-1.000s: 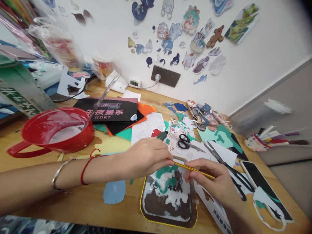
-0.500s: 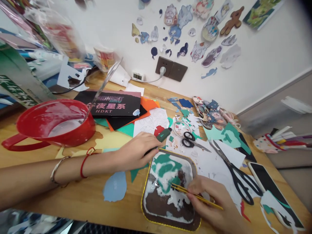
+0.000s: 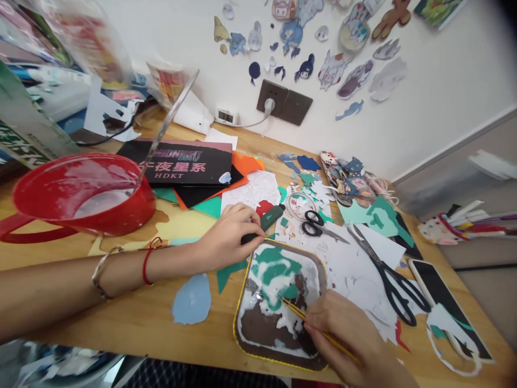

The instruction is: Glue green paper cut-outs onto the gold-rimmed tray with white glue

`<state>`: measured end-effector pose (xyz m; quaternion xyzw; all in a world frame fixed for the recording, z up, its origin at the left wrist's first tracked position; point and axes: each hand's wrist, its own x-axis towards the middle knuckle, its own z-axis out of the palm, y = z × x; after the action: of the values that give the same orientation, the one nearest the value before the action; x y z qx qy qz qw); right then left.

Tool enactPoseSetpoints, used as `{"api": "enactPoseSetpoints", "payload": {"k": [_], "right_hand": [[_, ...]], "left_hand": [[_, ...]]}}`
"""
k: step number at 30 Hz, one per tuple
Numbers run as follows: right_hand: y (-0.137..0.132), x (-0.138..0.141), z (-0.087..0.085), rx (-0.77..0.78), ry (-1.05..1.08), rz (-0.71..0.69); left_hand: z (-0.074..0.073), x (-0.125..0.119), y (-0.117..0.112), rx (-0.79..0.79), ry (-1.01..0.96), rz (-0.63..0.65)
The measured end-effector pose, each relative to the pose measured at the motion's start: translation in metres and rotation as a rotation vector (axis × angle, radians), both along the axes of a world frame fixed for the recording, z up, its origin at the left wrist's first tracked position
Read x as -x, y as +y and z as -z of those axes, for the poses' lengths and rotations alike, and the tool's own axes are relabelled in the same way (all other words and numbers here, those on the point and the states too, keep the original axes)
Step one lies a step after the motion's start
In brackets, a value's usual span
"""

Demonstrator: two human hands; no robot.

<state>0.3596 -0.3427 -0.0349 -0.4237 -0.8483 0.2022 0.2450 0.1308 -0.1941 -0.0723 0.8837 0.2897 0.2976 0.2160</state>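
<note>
A brown square tray (image 3: 258, 337) with a yellow rim lies near the table's front edge. White paste and green paper pieces (image 3: 274, 272) lie in it. My right hand (image 3: 349, 337) pinches thin yellow tweezers (image 3: 301, 313) whose tips touch the paste at the tray's middle. My left hand (image 3: 228, 237) rests at the tray's upper left corner, fingers curled round a dark green tool (image 3: 269, 218).
A red bowl (image 3: 81, 196) with white paste and a clear stick stands at the left. Small scissors (image 3: 317, 226), large black scissors (image 3: 388, 280), a phone (image 3: 434, 291), coloured paper scraps and a black booklet (image 3: 181, 164) cover the wooden table. Stickers dot the wall.
My right hand came down from above the tray and brought the tweezer tips onto the paste. My left hand drew back to the tray's corner. The view has shifted downward a little.
</note>
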Motion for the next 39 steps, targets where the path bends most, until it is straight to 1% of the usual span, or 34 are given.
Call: {"api": "enactPoseSetpoints", "payload": {"k": [4, 8, 12, 15, 19, 24, 27, 30, 32, 33, 36, 37, 39], "right_hand": [[0.001, 0.000, 0.000, -0.041, -0.070, 0.011], [0.005, 0.002, -0.003, -0.037, -0.097, -0.055], [0.008, 0.004, -0.005, -0.044, -0.115, 0.007], [0.009, 0.005, -0.005, -0.031, -0.106, -0.031], [0.008, 0.008, -0.004, -0.046, -0.108, 0.019], [0.006, 0.009, -0.004, -0.015, -0.105, 0.004], [0.006, 0.004, -0.008, -0.002, -0.109, 0.011], [0.003, -0.006, -0.017, 0.005, -0.055, 0.040], [-0.002, -0.012, -0.022, 0.051, -0.039, 0.130], [-0.005, -0.013, -0.024, 0.105, -0.033, 0.210], [-0.013, -0.013, -0.025, 0.358, 0.029, 0.495], [-0.015, -0.012, -0.024, 0.432, 0.062, 0.571], [-0.015, -0.008, -0.021, 0.531, 0.133, 0.664]], "left_hand": [[0.002, 0.000, 0.000, -0.011, -0.002, 0.008], [0.002, 0.001, 0.000, -0.025, 0.007, 0.015], [0.002, 0.000, -0.001, -0.028, 0.020, 0.029], [0.001, 0.000, -0.001, -0.031, 0.027, 0.034], [0.000, 0.001, -0.002, -0.037, 0.031, 0.036], [0.002, 0.001, -0.002, -0.050, 0.031, 0.027], [0.002, 0.001, -0.002, -0.055, 0.030, 0.023], [0.002, 0.001, -0.002, -0.058, 0.030, 0.024], [0.001, 0.001, -0.002, -0.060, 0.030, 0.023], [0.001, 0.001, -0.002, -0.061, 0.030, 0.022], [0.002, 0.001, -0.002, -0.065, 0.030, 0.023], [0.003, 0.000, -0.002, -0.067, 0.031, 0.024], [0.003, 0.000, -0.002, -0.071, 0.031, 0.022]]}}
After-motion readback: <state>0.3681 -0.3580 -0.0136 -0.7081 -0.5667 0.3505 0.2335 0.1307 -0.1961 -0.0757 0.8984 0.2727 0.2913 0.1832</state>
